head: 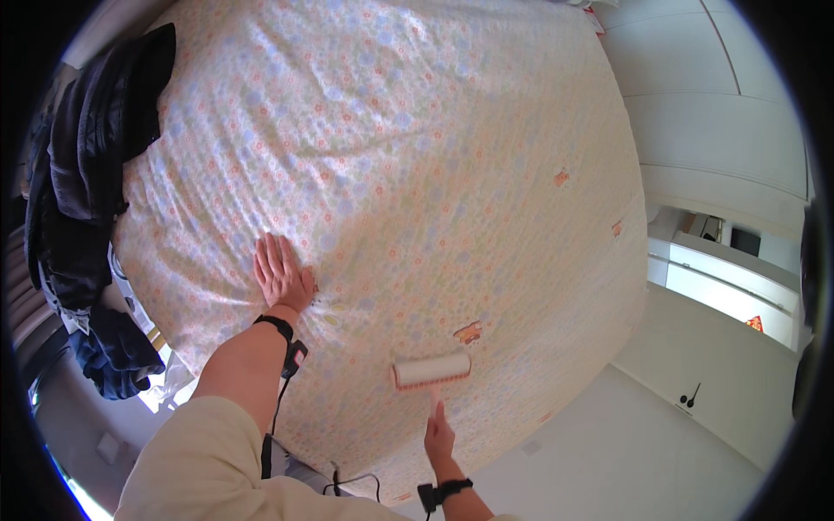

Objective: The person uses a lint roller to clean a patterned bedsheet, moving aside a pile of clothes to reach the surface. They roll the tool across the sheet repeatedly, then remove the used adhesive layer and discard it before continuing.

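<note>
A floral fitted bed sheet (404,221) in pale colours fills the middle of the view, with wrinkles running over its left part. Flat on it, fingers spread, rests my left hand (284,277), holding nothing. My right hand (440,437) grips the pink handle of a lint roller (431,372), whose wide white cylinder lies on or just over the sheet below a small printed orange animal figure. Both wrists wear black straps with small devices.
Dark clothes (98,143) hang in a heap along the bed's left edge, with a navy garment (116,355) below. White cabinets (717,130) stand right of the bed. A black cable (355,480) lies near the bottom edge. Pale floor (625,443) shows at lower right.
</note>
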Tool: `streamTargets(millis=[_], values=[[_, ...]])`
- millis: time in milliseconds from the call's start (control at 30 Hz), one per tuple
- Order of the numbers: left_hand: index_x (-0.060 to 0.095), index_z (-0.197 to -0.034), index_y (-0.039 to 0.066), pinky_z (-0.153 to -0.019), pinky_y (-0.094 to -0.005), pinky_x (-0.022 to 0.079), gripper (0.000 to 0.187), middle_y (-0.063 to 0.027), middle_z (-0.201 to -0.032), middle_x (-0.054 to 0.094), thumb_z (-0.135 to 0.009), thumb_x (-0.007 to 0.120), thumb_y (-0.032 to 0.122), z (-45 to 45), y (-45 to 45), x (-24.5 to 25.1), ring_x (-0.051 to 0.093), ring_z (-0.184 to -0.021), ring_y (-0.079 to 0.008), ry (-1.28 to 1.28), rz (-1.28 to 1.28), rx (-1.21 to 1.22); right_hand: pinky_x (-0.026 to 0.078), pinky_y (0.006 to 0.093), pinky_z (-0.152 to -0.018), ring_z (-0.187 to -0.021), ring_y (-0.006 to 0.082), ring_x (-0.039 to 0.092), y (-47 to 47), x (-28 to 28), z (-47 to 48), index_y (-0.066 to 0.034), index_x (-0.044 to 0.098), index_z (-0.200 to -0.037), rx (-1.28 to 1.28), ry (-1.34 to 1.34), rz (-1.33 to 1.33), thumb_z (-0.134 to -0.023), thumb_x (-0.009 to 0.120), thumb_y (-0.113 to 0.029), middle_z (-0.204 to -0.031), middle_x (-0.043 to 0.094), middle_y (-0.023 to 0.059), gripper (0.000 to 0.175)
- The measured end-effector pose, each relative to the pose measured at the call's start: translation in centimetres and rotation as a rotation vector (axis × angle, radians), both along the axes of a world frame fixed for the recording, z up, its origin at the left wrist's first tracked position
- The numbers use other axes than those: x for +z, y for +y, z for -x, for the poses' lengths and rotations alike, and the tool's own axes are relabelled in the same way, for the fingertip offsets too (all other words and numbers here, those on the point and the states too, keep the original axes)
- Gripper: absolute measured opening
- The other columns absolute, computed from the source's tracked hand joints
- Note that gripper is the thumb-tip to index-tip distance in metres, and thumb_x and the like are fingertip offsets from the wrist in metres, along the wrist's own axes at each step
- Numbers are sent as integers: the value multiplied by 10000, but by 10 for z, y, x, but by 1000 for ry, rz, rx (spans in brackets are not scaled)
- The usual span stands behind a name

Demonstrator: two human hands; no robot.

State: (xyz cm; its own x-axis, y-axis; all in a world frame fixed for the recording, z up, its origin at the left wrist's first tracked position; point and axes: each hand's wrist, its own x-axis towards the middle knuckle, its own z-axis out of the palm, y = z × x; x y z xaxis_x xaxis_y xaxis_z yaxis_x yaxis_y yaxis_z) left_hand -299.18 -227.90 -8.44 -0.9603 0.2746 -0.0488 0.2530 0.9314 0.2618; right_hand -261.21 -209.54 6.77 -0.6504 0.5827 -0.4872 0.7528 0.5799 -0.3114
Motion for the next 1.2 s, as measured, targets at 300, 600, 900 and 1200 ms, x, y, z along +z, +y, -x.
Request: streamTargets(millis=[300, 600, 900, 1200], values=[[201, -1419, -29, -1098, -561, 81, 794, -232, -1478, 157, -778, 525, 309, -6, -4, -11, 100, -1373, -431, -41, -1, -1, 445, 422, -561, -662, 394, 582, 98, -48, 271, -137, 360, -1397, 185, 223, -61, -912, 486, -151, -825, 589, 248, 501], [279, -1397, -25, -1097, -555, 113, 759, -232, -1454, 219, -753, 507, 306, -7, -10, -23, 148, -1361, -430, 5, -66, -13, 481, 508, -706, -824, 406, 618, 175, -88, 648, -209, 375, -1373, 380, 453, -248, -910, 418, -201, -899, 642, 217, 465], [239, -1416, -9, -1098, -553, 117, 779, -208, -1454, 228, -761, 516, 309, -4, -7, -14, 139, -1364, -422, 37, -93, -10, 479, 410, -631, -817, 381, 619, 144, -56, 315, -231, 307, -1424, 267, 226, -70, -914, 458, -122, -1048, 576, 200, 544], [203, -1424, -16, -1099, -554, 110, 798, -221, -1462, 189, -756, 530, 273, -3, -4, -10, 123, -1368, -421, 65, -78, -20, 426, 458, -502, -587, 413, 579, -9, 28, -26, -173, 332, -1418, -99, -85, 8, -894, 522, -156, -652, 574, 230, 557]])
